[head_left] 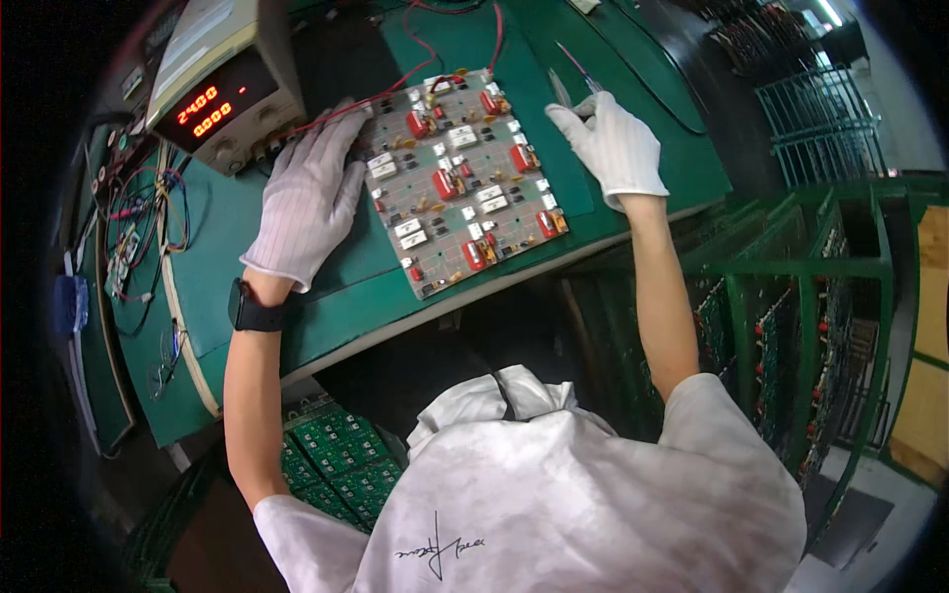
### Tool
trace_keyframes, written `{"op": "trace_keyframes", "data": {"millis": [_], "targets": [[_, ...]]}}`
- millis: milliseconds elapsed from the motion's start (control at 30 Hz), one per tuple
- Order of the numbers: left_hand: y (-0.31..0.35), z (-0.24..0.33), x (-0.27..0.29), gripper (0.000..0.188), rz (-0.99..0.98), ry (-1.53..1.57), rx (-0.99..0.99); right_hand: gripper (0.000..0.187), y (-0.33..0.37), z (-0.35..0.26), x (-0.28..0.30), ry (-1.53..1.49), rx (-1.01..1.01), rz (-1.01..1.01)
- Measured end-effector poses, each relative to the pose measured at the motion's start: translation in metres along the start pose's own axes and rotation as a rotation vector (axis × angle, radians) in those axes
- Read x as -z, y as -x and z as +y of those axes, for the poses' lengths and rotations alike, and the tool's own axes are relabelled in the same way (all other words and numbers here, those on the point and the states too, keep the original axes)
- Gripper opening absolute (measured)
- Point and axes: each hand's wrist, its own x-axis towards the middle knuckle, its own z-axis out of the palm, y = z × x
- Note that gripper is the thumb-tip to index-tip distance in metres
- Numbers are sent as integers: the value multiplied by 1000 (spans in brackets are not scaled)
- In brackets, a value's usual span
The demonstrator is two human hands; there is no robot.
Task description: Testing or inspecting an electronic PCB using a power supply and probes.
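Observation:
A panel of circuit boards (455, 183), crowded with red, white and black components, lies slightly turned on the green bench mat. My left hand (314, 183), in a white glove, rests with its fingers stretched out along the panel's left edge, beside the power supply (232, 84). My right hand (618, 148), also gloved, is to the right of the panel, its fingers closed around a slim pointed tool (578, 64). A second thin greyish piece (560, 89) shows beside the fingertips; I cannot tell whether it is held.
Red wires (420, 69) run from the supply across the panel's far edge. Tangled leads (148, 212) lie at the left. Green racks (791, 296) with upright circuit boards stand at the right, and more green boards (341, 450) are below the bench edge.

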Motion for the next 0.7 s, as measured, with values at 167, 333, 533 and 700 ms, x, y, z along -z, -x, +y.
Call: {"op": "trace_keyframes", "data": {"millis": [167, 333, 533, 700], "targets": [[0, -1, -2, 52, 24, -9, -12, 52, -4, 20, -18, 196, 87, 150], [0, 1, 0, 52, 12, -2, -12, 46, -12, 29, -12, 84, 226, -45], [-1, 4, 4, 53, 6, 19, 2, 36, -16, 21, -5, 187, 55, -88], [1, 4, 3, 53, 24, 27, -9, 39, -20, 25, 2, 145, 70, -160]]}}
